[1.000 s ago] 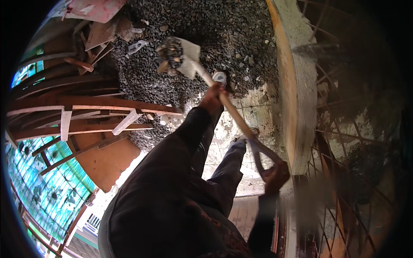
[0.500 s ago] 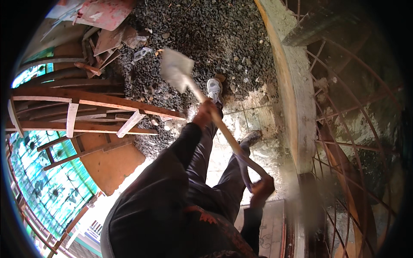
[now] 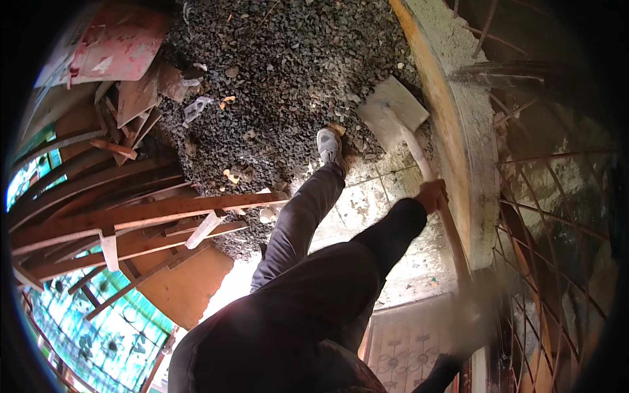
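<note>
A shovel (image 3: 452, 236) with a wooden shaft and a grey, flat, squarish blade slants up across the right half of the view. My left hand (image 3: 432, 196) is closed around the middle of its shaft. At the shaft's lower end my right hand (image 3: 473, 327) is at the grip, its fingers smeared by a blurry patch. The blade is at the right border of the dark gravel (image 3: 282, 85), next to a curved yellowish edge. Whether it touches the stones, I cannot tell. Hardly anything shows on the blade.
A concrete ledge (image 3: 473, 150) runs down the right, with rusty bars (image 3: 557, 216) beyond it. Wooden frames (image 3: 157, 213) stick out from the left toward my legs. My shoe (image 3: 329, 145) stands at the gravel's edge; pale tiles (image 3: 367, 203) lie beside it.
The shovel has swung right, its blade going from the gravel's left-middle to the concrete ledge. Both hands have moved right with it, and my body has turned.
</note>
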Motion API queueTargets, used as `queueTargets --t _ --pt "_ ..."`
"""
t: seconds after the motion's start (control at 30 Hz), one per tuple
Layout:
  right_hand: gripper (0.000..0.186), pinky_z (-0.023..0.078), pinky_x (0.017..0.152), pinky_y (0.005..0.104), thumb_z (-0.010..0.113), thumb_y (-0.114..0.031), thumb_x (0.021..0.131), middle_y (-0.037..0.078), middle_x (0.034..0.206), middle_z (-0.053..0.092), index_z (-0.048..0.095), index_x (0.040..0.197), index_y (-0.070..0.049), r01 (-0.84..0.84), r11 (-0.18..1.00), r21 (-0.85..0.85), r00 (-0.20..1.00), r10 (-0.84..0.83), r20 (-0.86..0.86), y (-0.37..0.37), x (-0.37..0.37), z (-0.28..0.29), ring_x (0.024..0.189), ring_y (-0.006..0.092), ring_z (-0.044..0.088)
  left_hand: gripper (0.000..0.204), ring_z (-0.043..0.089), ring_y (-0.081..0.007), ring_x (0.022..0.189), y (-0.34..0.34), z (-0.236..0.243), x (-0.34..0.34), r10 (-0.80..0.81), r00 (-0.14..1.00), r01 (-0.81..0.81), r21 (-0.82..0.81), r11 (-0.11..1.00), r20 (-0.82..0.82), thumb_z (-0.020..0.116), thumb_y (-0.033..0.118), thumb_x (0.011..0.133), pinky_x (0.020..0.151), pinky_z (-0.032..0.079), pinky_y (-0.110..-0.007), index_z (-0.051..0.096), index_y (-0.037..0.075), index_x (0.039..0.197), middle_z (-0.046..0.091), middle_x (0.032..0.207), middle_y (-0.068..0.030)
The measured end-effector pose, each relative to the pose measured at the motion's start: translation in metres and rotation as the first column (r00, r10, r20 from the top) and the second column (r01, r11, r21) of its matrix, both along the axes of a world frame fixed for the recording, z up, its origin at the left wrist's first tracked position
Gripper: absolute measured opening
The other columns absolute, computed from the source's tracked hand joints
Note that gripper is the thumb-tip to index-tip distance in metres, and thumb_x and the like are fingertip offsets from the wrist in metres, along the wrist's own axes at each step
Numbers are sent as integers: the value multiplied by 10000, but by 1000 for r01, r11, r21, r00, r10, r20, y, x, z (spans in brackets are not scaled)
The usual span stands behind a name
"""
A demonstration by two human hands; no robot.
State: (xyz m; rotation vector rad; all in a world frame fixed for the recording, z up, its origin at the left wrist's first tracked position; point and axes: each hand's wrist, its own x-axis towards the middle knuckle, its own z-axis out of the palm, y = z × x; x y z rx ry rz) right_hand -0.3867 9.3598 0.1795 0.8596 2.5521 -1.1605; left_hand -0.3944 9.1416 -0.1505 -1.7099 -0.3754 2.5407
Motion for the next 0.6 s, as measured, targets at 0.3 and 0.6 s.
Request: queueTargets --t 0.3,0.6 --pt "381 279 346 227 525 -433 869 -8 537 401 534 854 -52 -202 964 -172 978 190 -85 -50 -6 -7 399 75 361 120 497 -224 564 -92 22 7 -20 999 18 -94 995 -25 494 113 841 555 454 -372 498 26 757 483 611 -94" --pt "238 384 432 298 585 -270 833 37 594 467 526 811 -41 -529 842 -109 847 531 -17 -76 -7 -48 495 115 470 20 495 -213 619 -152 38 87 74 991 -110 -369 923 -110 471 80 872 603 471 -336 482 77 855 468 733 -70"
